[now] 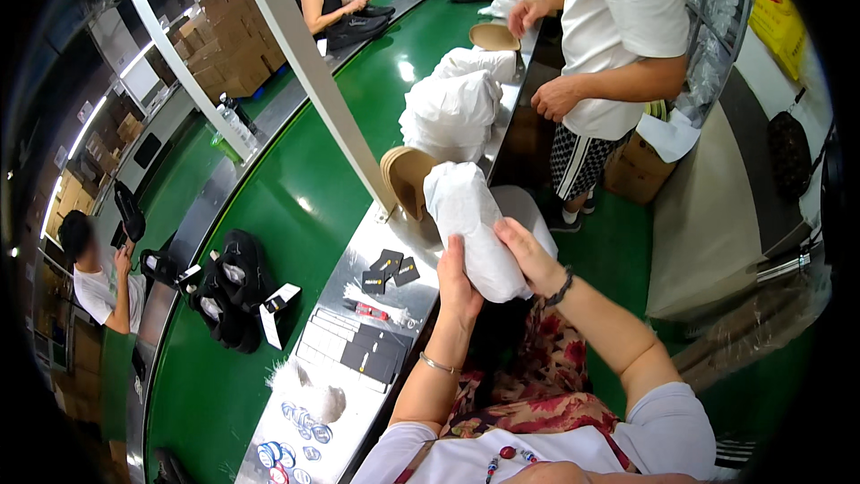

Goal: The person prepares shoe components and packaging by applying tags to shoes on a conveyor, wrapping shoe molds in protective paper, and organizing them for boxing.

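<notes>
A long white paper bundle (pixel 473 215) is held up in front of me over the edge of the metal bench. My left hand (pixel 459 285) grips its lower left side, the thumb lying along the paper. On the opposite side, my right hand (pixel 530 255) closes round it with the thumb on top. What the paper wraps, if anything, is hidden. Just behind the bundle stand curved tan cardboard pieces (pixel 403 175), nested together. Farther along the bench lies a heap of similar white paper bundles (pixel 452 108).
Small black tags (pixel 391 267), dark cards (pixel 376 354) and round stickers (pixel 278 457) lie on the metal bench (pixel 336 300). Black shoes (pixel 235 282) rest on the green conveyor (pixel 309 179). A white post (pixel 313 72) rises from the bench edge. A co-worker (pixel 618 45) stands at the far right.
</notes>
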`<act>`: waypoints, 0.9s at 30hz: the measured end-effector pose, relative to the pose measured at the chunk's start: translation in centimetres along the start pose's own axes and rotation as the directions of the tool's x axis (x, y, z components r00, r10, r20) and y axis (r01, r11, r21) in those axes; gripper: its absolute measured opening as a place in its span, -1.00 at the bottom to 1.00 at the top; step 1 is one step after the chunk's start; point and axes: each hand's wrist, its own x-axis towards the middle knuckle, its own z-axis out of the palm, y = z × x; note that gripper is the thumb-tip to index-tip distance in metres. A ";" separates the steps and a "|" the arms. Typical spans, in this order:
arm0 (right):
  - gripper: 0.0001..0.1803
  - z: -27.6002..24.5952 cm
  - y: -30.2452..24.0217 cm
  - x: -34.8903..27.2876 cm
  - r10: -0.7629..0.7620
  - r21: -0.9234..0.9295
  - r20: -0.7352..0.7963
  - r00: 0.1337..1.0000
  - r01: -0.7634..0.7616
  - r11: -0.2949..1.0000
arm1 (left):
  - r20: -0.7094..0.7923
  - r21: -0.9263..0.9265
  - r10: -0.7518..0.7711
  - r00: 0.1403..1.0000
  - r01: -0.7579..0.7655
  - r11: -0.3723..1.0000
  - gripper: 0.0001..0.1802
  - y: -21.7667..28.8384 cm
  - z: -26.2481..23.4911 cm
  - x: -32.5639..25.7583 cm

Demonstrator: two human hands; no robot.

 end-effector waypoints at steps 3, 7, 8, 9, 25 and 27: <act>-0.61 0.1 -1.1 -0.7 0.028 0.136 -0.079 0.996 -0.017 0.991 | 0.037 0.259 0.007 0.999 -0.016 0.966 -0.42 0.0 0.8 0.2; -0.62 -2.1 -1.6 1.0 0.048 0.110 -0.038 0.998 -0.044 0.993 | 0.168 0.105 -0.146 0.975 0.130 0.986 -0.42 -0.3 0.9 0.4; -0.61 -2.8 -2.1 1.6 0.026 0.189 -0.083 0.996 -0.010 0.982 | 0.215 -0.009 -0.176 0.961 0.182 0.983 -0.43 -0.7 1.0 0.4; -0.61 -3.0 -3.0 2.0 0.017 0.235 -0.087 0.996 0.004 0.972 | 0.321 0.028 -0.274 0.906 0.281 0.959 -0.43 -0.1 0.6 0.4; -0.52 -2.4 -2.4 3.0 0.063 0.516 -0.127 0.990 0.012 0.856 | 0.200 0.115 -0.189 0.961 0.169 0.979 -0.54 0.1 2.4 -0.1; -0.54 -3.1 -2.8 3.6 0.051 0.481 -0.046 0.998 -0.022 0.877 | 0.193 0.140 -0.257 0.947 0.232 0.962 -0.68 -0.2 2.2 -0.6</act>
